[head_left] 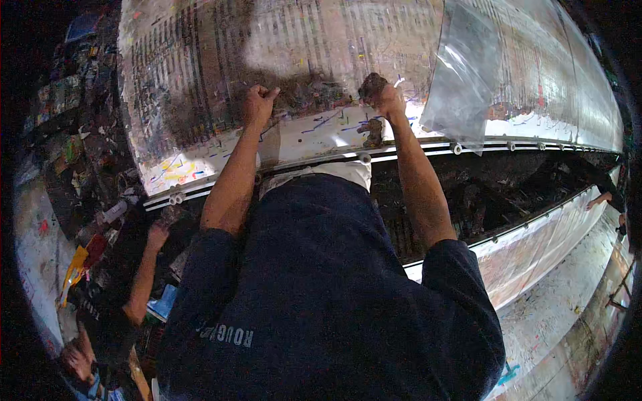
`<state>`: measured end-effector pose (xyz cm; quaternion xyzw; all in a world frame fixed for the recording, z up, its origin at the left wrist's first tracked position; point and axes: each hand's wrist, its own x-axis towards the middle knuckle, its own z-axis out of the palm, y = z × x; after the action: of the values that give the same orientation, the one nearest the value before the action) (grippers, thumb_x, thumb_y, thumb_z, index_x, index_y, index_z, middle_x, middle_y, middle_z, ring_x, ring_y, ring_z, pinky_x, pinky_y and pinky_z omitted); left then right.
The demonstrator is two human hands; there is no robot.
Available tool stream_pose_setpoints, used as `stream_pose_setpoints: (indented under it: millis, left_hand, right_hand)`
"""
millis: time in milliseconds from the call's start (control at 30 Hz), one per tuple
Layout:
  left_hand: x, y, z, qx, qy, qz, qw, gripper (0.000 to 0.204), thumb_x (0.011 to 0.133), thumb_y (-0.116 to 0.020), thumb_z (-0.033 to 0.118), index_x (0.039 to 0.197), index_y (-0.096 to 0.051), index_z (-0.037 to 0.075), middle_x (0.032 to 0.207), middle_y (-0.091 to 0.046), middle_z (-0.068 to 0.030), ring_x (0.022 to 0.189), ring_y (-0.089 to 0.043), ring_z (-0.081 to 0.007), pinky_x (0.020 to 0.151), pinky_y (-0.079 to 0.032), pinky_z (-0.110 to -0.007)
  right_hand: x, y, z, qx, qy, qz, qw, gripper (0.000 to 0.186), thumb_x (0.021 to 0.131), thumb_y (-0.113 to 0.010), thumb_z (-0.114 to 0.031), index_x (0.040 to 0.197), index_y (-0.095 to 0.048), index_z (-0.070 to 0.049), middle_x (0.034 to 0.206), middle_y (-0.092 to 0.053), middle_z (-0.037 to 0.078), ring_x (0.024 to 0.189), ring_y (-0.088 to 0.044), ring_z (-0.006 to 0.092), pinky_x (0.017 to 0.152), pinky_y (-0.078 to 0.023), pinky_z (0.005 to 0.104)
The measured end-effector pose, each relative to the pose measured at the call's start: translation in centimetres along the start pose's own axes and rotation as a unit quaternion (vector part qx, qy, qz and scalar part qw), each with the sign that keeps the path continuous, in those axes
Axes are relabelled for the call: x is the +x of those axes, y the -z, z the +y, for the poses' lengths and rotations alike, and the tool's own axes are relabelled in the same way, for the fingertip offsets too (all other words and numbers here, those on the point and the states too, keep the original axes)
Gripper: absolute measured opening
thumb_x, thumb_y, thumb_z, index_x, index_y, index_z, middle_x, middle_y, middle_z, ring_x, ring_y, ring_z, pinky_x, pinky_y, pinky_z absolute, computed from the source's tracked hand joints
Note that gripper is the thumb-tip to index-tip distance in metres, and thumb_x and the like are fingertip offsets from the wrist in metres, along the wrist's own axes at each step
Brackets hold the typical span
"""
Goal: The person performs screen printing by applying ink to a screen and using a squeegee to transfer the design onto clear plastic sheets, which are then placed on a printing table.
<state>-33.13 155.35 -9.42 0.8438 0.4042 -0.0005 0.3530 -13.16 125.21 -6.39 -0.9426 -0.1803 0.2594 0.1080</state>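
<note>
My left hand (261, 100) is pinched over the stained work surface (188, 80); whatever its fingertips hold, if anything, I cannot make out. My right hand (389, 99) grips a dark brown wad (370, 85), perhaps a rag, above the white, paint-speckled front strip (319, 125) of that surface. A clear plastic sheet (461, 80) lies just right of my right hand, hanging slightly over the railed edge. Dark smudges and small coloured marks spread around both hands.
White rails with round fittings (365, 158) run along the near edge, above a dark gap. A second white-sided table (535, 254) stands at lower right. A co-worker's arm (144, 287) is at lower left among clutter; another person's hand (600, 199) is at far right.
</note>
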Motion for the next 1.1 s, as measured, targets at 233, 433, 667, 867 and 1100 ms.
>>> stream_pose_setpoints:
  millis: [233, 433, 667, 867, 1100]
  left_hand:
    - [0.0, 0.0, -0.2, -0.003, -0.009, 0.008, 1.000, 0.043, 0.083, -0.077, 0.045, 0.083, -0.065, 0.004, 0.078, -0.066, -0.0106, 0.071, -0.063, -0.0272, 0.066, -0.049, -0.044]
    - [-0.5, 0.8, 1.1, 0.025, 0.020, -0.011, 0.999, 0.040, 0.083, -0.078, 0.042, 0.084, -0.064, 0.004, 0.078, -0.065, -0.0104, 0.071, -0.063, -0.0267, 0.066, -0.049, -0.042]
    - [-1.3, 1.1, 1.7, 0.013, 0.028, -0.001, 1.000, 0.036, 0.082, -0.079, 0.037, 0.082, -0.063, 0.005, 0.078, -0.065, -0.0102, 0.072, -0.063, -0.0256, 0.067, -0.049, -0.042]
    - [-0.9, 0.3, 1.0, -0.019, 0.017, 0.020, 0.999, 0.033, 0.082, -0.079, 0.033, 0.081, -0.064, 0.003, 0.076, -0.065, -0.0113, 0.070, -0.063, -0.0262, 0.067, -0.049, -0.043]
    - [-1.4, 0.7, 1.2, -0.024, -0.007, 0.017, 1.000, 0.034, 0.082, -0.080, 0.031, 0.082, -0.063, 0.002, 0.080, -0.063, -0.0134, 0.074, -0.062, -0.0275, 0.069, -0.049, -0.043]
  right_hand:
    - [1.2, -1.5, 0.9, 0.031, 0.017, -0.025, 0.999, 0.041, 0.077, -0.074, -0.040, 0.108, -0.070, -0.014, 0.101, -0.071, 0.019, 0.094, -0.068, 0.0380, 0.076, -0.053, 0.0498]
    - [1.0, -1.2, 0.6, 0.019, 0.022, -0.011, 1.000, 0.044, 0.075, -0.075, -0.040, 0.108, -0.069, -0.012, 0.098, -0.071, 0.019, 0.092, -0.068, 0.0395, 0.075, -0.054, 0.0486]
    - [1.0, -1.5, 0.9, 0.017, 0.111, 0.012, 0.994, 0.043, 0.076, -0.072, -0.035, 0.112, -0.065, -0.011, 0.100, -0.070, 0.021, 0.095, -0.067, 0.0410, 0.076, -0.053, 0.0480]
    - [1.1, -1.5, 0.7, 0.011, 0.098, 0.020, 0.995, 0.039, 0.080, -0.067, -0.033, 0.113, -0.065, -0.013, 0.103, -0.070, 0.020, 0.095, -0.067, 0.0417, 0.077, -0.053, 0.0489]
    - [1.3, -0.8, 0.2, -0.001, 0.025, -0.061, 0.998, 0.056, 0.073, -0.079, -0.044, 0.121, -0.063, -0.020, 0.115, -0.069, 0.017, 0.107, -0.065, 0.0385, 0.086, -0.052, 0.0483]
